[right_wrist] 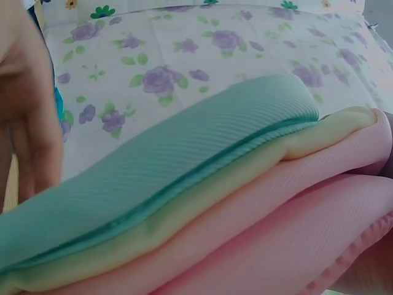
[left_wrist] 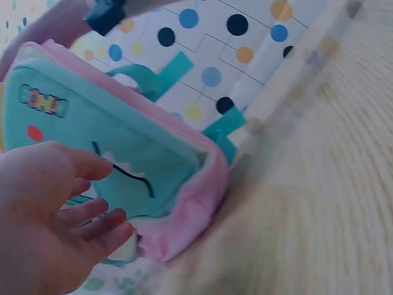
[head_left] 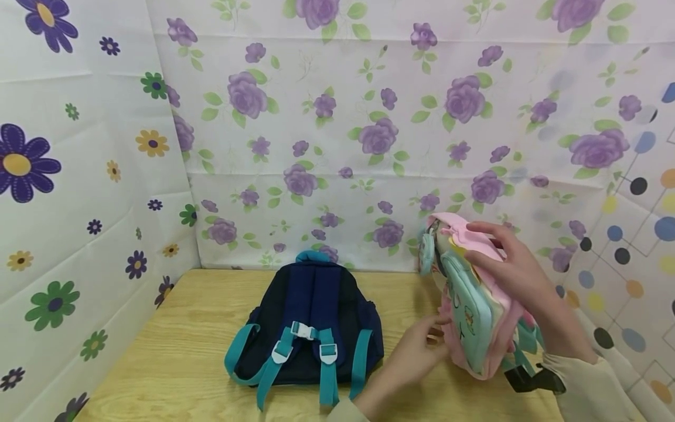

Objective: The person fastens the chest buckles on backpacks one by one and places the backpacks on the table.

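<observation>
A pink and mint-green child's backpack [head_left: 477, 316] stands tilted at the right of the table, its mint front pocket facing left. My right hand [head_left: 519, 272] grips its pink upper side, thumb toward the front and fingers over the top. In the right wrist view the pack's side [right_wrist: 245, 190] fills the lower half and hides most of that hand. My left hand [head_left: 416, 351] is beside the lower front of the pack, fingers loosely bent. The left wrist view has these fingers [left_wrist: 101, 224] in front of the mint pocket [left_wrist: 123, 147], not wrapped round anything.
A navy backpack [head_left: 316, 293] with teal straps and white buckles lies at the middle of the wooden table [head_left: 174, 346], straps upward. Flowered cloth [head_left: 337, 146] hangs behind, and dotted cloth [head_left: 627, 281] lines the right side. A black strap [head_left: 532, 381] is by my right wrist.
</observation>
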`<state>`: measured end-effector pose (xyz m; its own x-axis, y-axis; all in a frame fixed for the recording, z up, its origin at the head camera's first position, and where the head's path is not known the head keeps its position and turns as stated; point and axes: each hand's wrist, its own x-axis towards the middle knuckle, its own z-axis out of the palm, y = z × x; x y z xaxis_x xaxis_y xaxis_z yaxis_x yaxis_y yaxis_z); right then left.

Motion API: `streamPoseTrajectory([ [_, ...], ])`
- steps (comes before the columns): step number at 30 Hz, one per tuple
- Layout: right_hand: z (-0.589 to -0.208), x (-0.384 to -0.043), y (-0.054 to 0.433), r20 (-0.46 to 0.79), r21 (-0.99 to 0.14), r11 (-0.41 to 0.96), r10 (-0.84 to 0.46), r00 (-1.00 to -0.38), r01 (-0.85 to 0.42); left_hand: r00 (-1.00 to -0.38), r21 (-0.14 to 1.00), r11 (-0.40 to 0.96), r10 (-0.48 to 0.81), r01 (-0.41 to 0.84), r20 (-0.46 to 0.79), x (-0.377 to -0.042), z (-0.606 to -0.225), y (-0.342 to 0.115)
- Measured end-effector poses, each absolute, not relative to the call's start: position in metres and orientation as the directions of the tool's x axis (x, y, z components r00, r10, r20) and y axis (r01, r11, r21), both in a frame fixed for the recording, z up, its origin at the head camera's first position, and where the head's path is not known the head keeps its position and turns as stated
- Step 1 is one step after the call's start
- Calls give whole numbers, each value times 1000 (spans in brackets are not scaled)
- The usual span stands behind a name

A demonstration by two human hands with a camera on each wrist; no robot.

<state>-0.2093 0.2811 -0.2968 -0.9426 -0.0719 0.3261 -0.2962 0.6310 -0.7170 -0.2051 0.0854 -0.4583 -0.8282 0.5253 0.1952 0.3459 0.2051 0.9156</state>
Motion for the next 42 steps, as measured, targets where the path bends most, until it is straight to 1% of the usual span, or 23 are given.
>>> streamPoseTrajectory([
  [5,-300,-209,279,329,-744,597,-62,-942,-300,-833,921,176,509,348,218,-202,-444,71],
  [15,-310,-207,273,310,-833,474,-26,-950,-285,-806,903,147,525,404,275,-191,-424,51],
  [23,-316,-204,266,359,-830,461,8,-933,-315,-800,907,119,526,405,288,-189,-420,43],
  [29,-321,-199,259,385,-843,425,49,-922,-329,-777,892,77,529,445,342,-186,-416,42],
  [34,-323,-198,252,383,-871,364,81,-920,-330,-786,884,68,493,463,373,-183,-412,40],
  [39,-325,-197,247,373,-895,302,105,-922,-328,-781,878,44,479,476,400,-182,-410,38],
  [42,-328,-196,243,360,-902,299,120,-925,-312,-786,882,39,474,470,398,-181,-408,37],
])
